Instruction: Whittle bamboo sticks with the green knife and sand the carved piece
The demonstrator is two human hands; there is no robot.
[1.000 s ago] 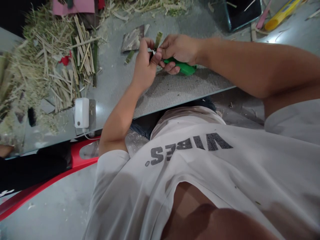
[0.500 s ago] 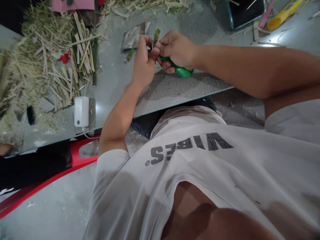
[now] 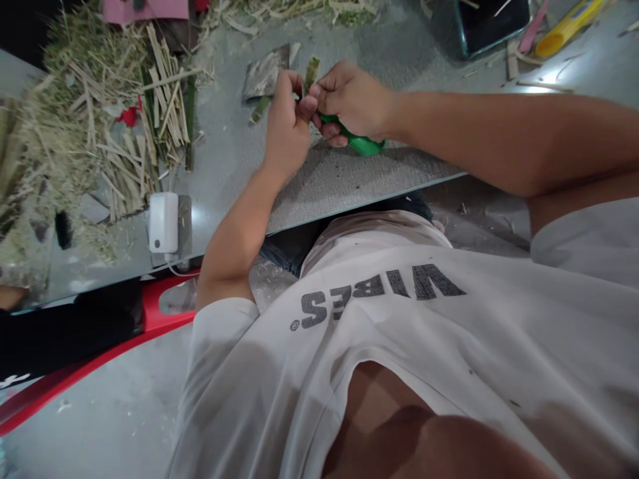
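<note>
Over the table, both hands meet close together. My left hand is closed, its thumb and fingers pinching a short green bamboo strip whose end sticks up between the hands. My right hand is wrapped around a green-handled knife; the handle's butt shows below the palm, while the blade is mostly hidden by fingers. The right thumb and forefinger touch the strip beside the left thumb. Behind the left hand lies a worn grey-brown sheet like sandpaper, with another green piece at its lower edge.
At left lie a heap of shavings, split bamboo sticks and a white adapter with a cable. A phone and a yellow cutter sit at the far right. A red chair stands below left, with a dark-clothed person there.
</note>
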